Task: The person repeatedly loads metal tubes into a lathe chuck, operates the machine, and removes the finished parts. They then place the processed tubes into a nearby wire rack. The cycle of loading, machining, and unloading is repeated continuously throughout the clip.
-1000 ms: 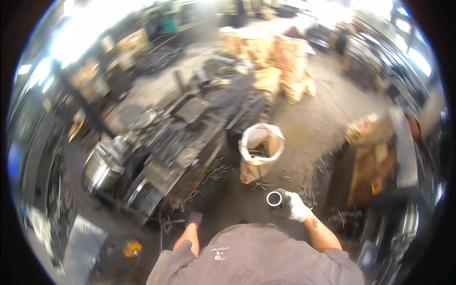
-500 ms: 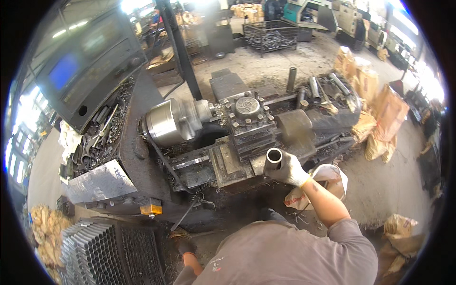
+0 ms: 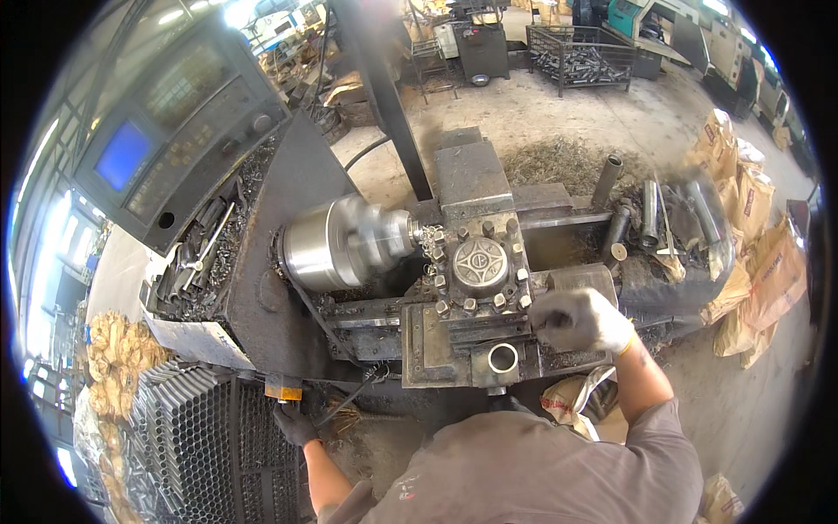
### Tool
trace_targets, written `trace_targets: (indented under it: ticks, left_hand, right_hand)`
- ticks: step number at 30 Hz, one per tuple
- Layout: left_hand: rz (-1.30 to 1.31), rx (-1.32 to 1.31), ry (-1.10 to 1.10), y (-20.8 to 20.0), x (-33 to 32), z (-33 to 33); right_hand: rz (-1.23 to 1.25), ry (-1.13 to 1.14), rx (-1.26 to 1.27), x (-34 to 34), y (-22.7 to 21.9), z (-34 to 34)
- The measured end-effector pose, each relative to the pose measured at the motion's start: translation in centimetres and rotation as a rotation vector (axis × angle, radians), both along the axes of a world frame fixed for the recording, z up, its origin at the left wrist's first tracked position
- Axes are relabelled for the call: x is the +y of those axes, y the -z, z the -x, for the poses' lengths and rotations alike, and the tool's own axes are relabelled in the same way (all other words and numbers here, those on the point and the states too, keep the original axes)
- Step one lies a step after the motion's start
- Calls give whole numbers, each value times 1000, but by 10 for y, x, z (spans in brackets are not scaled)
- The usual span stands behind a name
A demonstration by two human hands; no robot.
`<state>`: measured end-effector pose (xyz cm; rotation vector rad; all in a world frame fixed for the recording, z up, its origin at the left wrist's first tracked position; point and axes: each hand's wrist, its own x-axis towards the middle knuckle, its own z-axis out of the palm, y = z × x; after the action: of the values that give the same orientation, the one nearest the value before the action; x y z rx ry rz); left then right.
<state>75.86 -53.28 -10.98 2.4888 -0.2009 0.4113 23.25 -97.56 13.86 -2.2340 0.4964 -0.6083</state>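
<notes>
My right hand (image 3: 581,321), in a white glove with dark stains, is curled closed beside the tool post (image 3: 482,264); what lies inside its fingers is hidden. A short steel tube (image 3: 503,360) stands upright at the front of the lathe carriage (image 3: 423,349), apart from both hands. My left hand (image 3: 297,426), in a dark glove, is just below an orange box (image 3: 284,390) on the lathe's front, its fingers hard to make out. The shiny chuck (image 3: 323,247) looks blurred, as if spinning. Curled chips (image 3: 432,240) gather between it and the tool post.
Stacked tubes (image 3: 188,428) fill a rack at lower left. A control panel with a blue screen (image 3: 123,155) stands at left. Loose tubes (image 3: 650,214) lie on the lathe's right end, brown sacks (image 3: 768,271) beyond. An open bag (image 3: 585,406) sits by my right arm.
My right hand has let go of the tube, which now stands on the carriage, and moved up and right to the tool post. My left hand has risen to the orange box. The view has shifted.
</notes>
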Motion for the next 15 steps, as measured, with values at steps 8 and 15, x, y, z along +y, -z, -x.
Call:
trace_targets:
  ticks: [8,15]
  left_hand:
    - [-886,-83,409,89,27,-11]
    - [-691,474,755,214,55,122]
  right_hand:
    - [191,-17,-26,-101,-40,-155]
    - [-38,-166,1041,-149,-15,-279]
